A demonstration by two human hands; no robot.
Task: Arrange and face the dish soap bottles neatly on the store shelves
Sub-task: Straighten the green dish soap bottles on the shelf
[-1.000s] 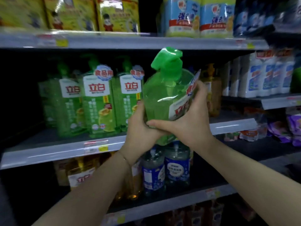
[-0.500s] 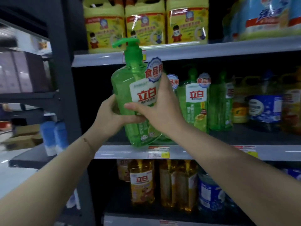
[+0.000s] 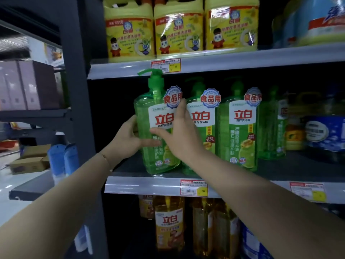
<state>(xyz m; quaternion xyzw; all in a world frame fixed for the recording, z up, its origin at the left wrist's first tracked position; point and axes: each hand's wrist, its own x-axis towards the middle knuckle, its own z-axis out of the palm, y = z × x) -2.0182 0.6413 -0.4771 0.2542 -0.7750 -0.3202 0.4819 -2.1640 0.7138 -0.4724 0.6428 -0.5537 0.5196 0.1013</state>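
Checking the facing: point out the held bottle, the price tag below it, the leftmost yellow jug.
held bottle (image 3: 161,116): head view, on its white front label.
price tag (image 3: 194,189): head view, middle of the tag.
leftmost yellow jug (image 3: 128,28): head view, on its front label.

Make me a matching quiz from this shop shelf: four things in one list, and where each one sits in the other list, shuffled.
Things
1. yellow jugs
2. green bottle
3. amber bottles
4. cardboard box

Places
A. under the middle shelf
B. low down, left of the post
C. on the top shelf
D. on the middle shelf, between the left hand and the right hand

Pairs: 1-C, 2-D, 3-A, 4-B.
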